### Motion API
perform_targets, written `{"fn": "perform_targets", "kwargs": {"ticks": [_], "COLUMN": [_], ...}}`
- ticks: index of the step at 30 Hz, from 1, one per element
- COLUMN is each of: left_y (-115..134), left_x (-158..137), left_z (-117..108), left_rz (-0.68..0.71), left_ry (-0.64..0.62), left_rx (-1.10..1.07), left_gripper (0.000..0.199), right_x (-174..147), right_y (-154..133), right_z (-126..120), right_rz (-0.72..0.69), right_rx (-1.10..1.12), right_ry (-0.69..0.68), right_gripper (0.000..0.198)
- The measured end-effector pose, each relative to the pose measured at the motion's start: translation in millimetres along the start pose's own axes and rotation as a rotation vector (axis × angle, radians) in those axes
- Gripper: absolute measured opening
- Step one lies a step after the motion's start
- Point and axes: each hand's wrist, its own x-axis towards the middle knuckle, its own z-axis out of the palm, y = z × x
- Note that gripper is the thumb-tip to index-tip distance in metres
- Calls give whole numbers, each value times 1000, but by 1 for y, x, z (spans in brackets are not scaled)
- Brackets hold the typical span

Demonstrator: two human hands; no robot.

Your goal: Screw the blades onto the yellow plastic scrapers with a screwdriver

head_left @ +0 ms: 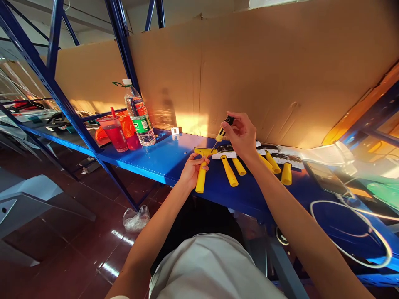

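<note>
The left hand (190,173) is closed around the yellow scraper (201,180), thumb and fingers pinching it where the handle meets the wide head. The scraper is held above the front edge of the blue table (165,158), handle pointing down towards the wearer and head lying crosswise. Gripping it so close to the head probably keeps that part from twisting while leaving its right end free.

The right hand (245,135) is raised to the right and holds a screwdriver (220,135) by the dark end of its grip, fingers drawn together at the top. The tool slants down to the left, its tip at or just beside the right end of the scraper's head; whether it sits in a screw is too small to tell. Holding it by the top likely suits turning it between the fingers.

Right of the scraper, more yellow handles (230,172) lie in a loose row, lower ends facing the front edge, perhaps so that each is easy to pick up. A bottle (142,126) and a red cup (116,135) stand near the table's left end, apart from both hands, which may keep them out of the way. Cardboard (193,74) rises along the back edge, and a white cable (315,228) loops at the right end.
</note>
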Motion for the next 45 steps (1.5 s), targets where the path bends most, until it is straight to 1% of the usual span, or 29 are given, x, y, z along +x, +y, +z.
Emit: {"fn": "perform_targets", "kwargs": {"ticks": [4, 5, 9, 10, 12, 15, 19, 21, 25, 26, 27, 30, 32, 36, 38, 42, 45], "left_y": [-1, -1, -1, -1, -1, -1, -1, -1, -1, -1, -2, -2, -2, -1, -1, -2, -3], "left_x": [1, 1, 2, 2, 2, 2, 2, 2, 2, 3, 3, 3, 2, 2, 2, 1, 1], "left_z": [-1, -1, -1, -1, -1, -1, -2, -2, -2, -2, -3, -3, -3, -2, -1, -1, -1], "left_rz": [5, 2, 6, 9, 9, 6, 8, 9, 15, 18, 20, 17, 17, 24, 20, 21, 31], "left_ry": [1, 3, 5, 6, 10, 9, -5, -8, -3, 1, 3, -5, -12, 0, 6, 1, 11], "left_rx": [-2, 0, 2, 1, 1, 7, 18, 19, 22, 23, 23, 29, 32, 23, 23, 32, 25], "left_gripper": [50, 50, 50, 49, 49, 50, 50, 50, 50, 50, 50, 50, 50, 50, 51, 51, 50], "right_x": [-2, -2, -1, -1, 0, 1, 1, 1, 0, 0, 0, 1, 1, 1, 1, 0, -4], "right_y": [0, 1, 3, 3, 2, 0, 2, 2, 2, 2, 2, 2, 2, 2, 2, -4, -10], "right_z": [1, 1, 0, 0, -1, -2, -3, -3, -1, -1, -1, 0, 0, 0, -1, 0, 2], "right_rz": [2, 2, -41, -49, -42, -9, -4, -9, -5, 1, 7, 3, -8, -14, -1, 10, 16], "right_rx": [67, 67, -24, -33, -8, 48, -34, -51, 13, 23, 19, -33, -39, 49, 64, -67, -99], "right_ry": [-113, -112, 13, 20, -25, -109, -48, -51, -190, -207, -206, -113, -77, -152, -164, -140, -204], "right_gripper": [49, 49, 45, 43, 43, 48, 51, 50, 53, 53, 52, 52, 50, 48, 50, 55, 56]}}
